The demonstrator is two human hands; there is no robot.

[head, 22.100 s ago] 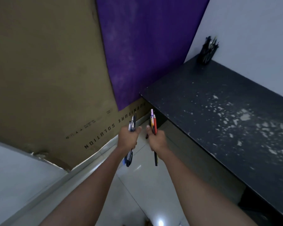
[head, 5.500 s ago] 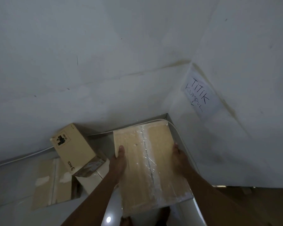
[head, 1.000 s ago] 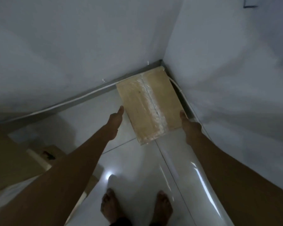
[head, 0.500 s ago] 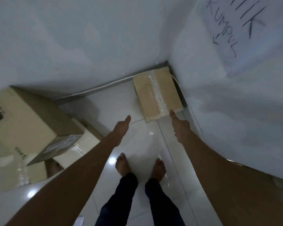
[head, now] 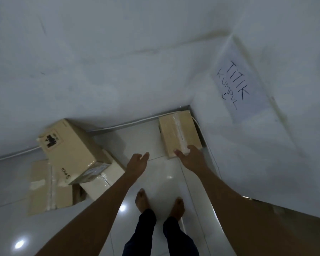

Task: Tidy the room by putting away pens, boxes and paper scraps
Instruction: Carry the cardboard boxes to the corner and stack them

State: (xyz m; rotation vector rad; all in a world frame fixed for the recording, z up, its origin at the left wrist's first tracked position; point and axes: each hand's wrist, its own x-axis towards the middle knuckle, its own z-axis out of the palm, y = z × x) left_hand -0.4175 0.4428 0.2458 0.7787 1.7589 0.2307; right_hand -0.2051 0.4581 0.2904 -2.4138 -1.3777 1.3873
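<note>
A taped cardboard box (head: 177, 130) lies flat on the floor in the corner where two white walls meet. My right hand (head: 191, 159) hovers over its near edge with relaxed fingers and holds nothing. My left hand (head: 137, 162) hangs apart from the box, to its left, fingers loosely extended and empty. A tilted brown box (head: 70, 150) with a printed label leans on a pale box (head: 100, 180) at the left. A flattened carton (head: 48, 187) lies beside them.
A paper sign (head: 236, 85) with handwriting is stuck on the right wall above the corner box. A white cable (head: 118, 125) runs along the skirting. My bare feet (head: 142, 200) stand on glossy white floor tiles between the boxes.
The view has tilted up, so more wall and the pile of boxes at the left show. Both hands have drawn slightly back from the corner box, which stays on the floor.
</note>
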